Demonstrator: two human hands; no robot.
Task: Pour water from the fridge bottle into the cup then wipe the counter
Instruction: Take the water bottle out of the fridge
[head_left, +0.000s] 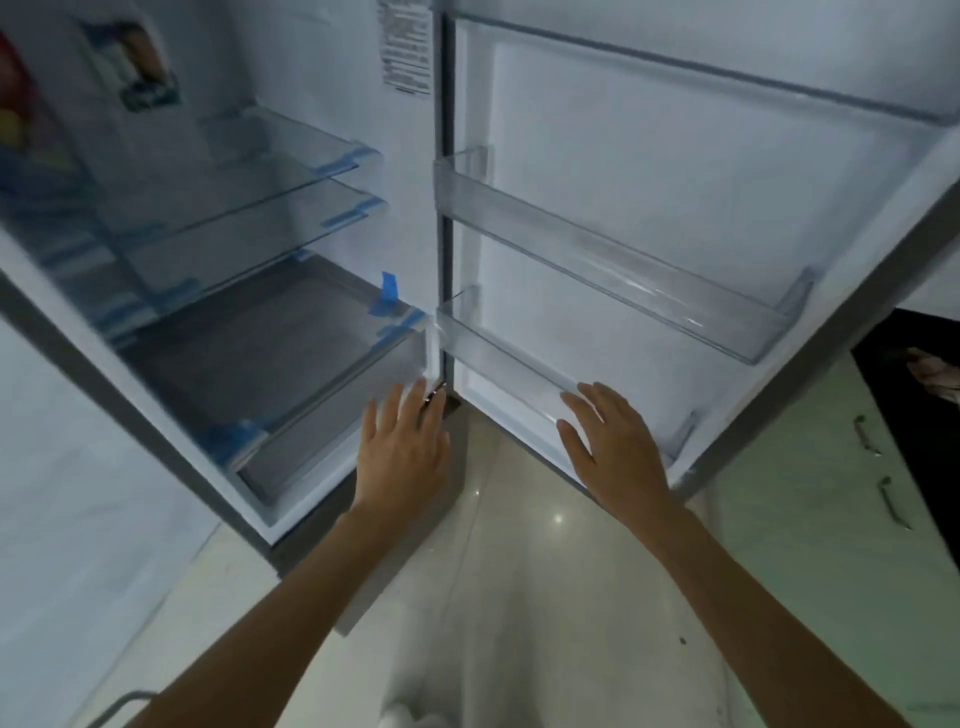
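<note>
The fridge (405, 171) stands open in front of me, its door (649, 171) swung out to the right. Glass shelves (270, 171) with blue tape strips and a bottom drawer (332, 410) show inside. No bottle or cup is visible anywhere. My left hand (402, 452) reaches with straight fingers toward the drawer's right front corner, near the hinge. My right hand (613, 441) is spread flat, fingertips at the rim of the lowest door bin (509, 353). Both hands hold nothing.
A second clear door bin (613, 260) sits higher on the door. Pale green cabinet doors with metal handles (867, 436) are at the right under a dark counter (909, 374). Glossy light floor tiles (545, 571) lie below. A printed label (408, 47) is on the inner fridge wall.
</note>
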